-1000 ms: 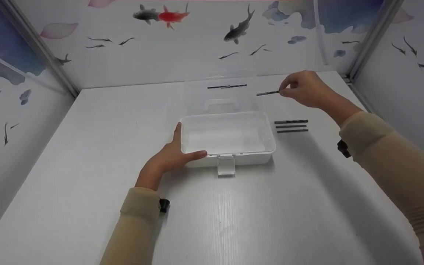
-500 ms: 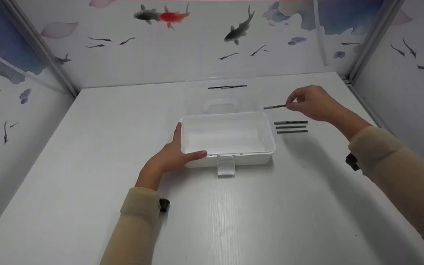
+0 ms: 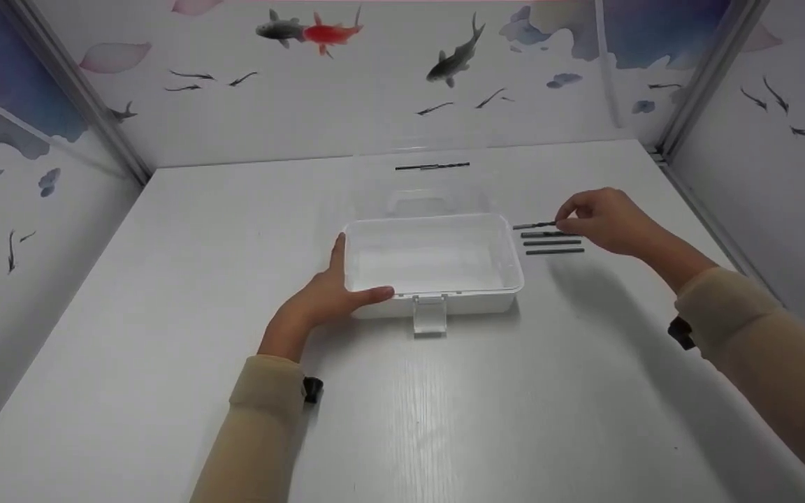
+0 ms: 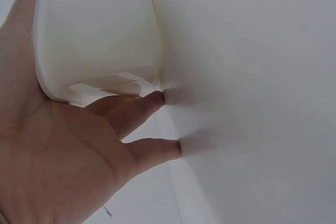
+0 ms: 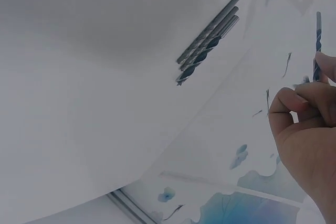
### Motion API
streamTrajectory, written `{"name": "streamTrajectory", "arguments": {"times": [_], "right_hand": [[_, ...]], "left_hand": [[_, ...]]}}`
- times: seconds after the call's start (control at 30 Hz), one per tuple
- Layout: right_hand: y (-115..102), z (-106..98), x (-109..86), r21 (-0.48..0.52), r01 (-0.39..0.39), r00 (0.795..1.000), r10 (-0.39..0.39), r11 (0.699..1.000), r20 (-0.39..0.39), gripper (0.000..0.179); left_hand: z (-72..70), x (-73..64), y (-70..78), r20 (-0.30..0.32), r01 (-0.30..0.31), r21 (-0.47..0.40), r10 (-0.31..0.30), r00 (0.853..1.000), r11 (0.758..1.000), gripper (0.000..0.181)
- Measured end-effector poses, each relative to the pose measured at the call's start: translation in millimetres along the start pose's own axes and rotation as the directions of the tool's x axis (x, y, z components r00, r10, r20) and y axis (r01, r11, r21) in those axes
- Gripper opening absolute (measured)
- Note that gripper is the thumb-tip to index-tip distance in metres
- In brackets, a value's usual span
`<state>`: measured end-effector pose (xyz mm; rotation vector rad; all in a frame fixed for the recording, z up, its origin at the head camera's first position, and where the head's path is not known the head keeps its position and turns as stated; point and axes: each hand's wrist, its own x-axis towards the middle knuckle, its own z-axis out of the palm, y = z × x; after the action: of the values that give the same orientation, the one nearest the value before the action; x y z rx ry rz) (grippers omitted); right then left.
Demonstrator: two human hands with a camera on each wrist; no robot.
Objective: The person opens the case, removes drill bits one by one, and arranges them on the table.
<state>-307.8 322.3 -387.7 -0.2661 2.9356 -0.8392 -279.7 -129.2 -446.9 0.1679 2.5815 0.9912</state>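
Note:
A slim dark drill bit (image 3: 534,226) is pinched by the fingertips of my right hand (image 3: 611,221), just beyond a row of three drill bits (image 3: 553,242) on the table. The right wrist view shows the held bit (image 5: 318,38) apart from the row; one bit (image 5: 202,56) there has a clear spiral. My left hand (image 3: 323,296) is spread around the near left corner of a white plastic box (image 3: 472,303), thumb along the front and index finger along the side. In the left wrist view, straight fingers (image 4: 152,152) rest against the table beside the box (image 4: 100,30).
The box's clear lid (image 3: 369,199) lies folded back behind it. A thin dark drill-bit shape (image 3: 432,166) shows at the lid, whether one or two bits I cannot tell. A clear latch (image 3: 430,318) hangs at the front. Printed panels (image 3: 374,112) enclose the table (image 3: 514,412).
My right hand has come down and nearer, slightly rightward, carrying the pinched drill bit from beyond the row to just beside it. The left hand and box stay put.

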Motion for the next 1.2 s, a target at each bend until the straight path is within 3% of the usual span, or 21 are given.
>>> {"name": "streamTrajectory", "arguments": {"times": [0.53, 1.2], "right_hand": [[28.9, 17.7, -8.3, 0.059, -0.042, 0.998, 0.04, 0.997, 0.041, 0.026], [63.2, 31.6, -8.6, 0.087, -0.159, 0.983, 0.15, 0.983, 0.104, 0.029]], "left_hand": [[1.1, 0.5, 1.0, 0.004, -0.002, 0.005, 0.002, 1.0, 1.0, 0.147], [0.1, -1.5, 0.1, -0.003, -0.003, -0.003, 0.003, 1.0, 1.0, 0.146]]}}
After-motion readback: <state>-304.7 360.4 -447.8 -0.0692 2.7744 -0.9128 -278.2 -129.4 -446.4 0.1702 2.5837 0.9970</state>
